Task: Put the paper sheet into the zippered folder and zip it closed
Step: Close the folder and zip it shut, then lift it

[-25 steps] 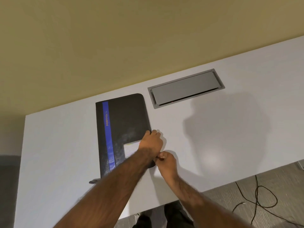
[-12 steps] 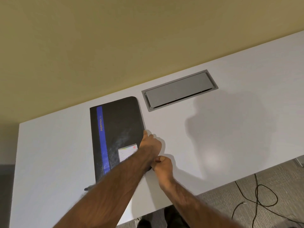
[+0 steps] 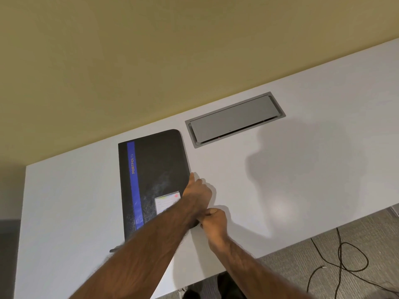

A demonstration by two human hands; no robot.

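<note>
A black zippered folder (image 3: 157, 169) with a blue stripe lies closed and flat on the white table (image 3: 280, 190). My left hand (image 3: 197, 195) rests on its right edge, fingers curled over the side and holding it down. My right hand (image 3: 213, 223) is pinched shut at the folder's near right corner, where the zipper runs; the pull itself is hidden under my fingers. My left forearm covers the folder's near edge. No paper sheet is in sight.
A grey cable hatch (image 3: 235, 119) is set into the table just right of the folder's far corner. A small dark tab (image 3: 113, 250) sticks out at the folder's near left. Black cables (image 3: 345, 260) lie on the grey carpet below the table's near edge.
The view has shifted a little. Both hands stay at the folder's right edge, and my right hand has edged slightly toward me along the near corner.
</note>
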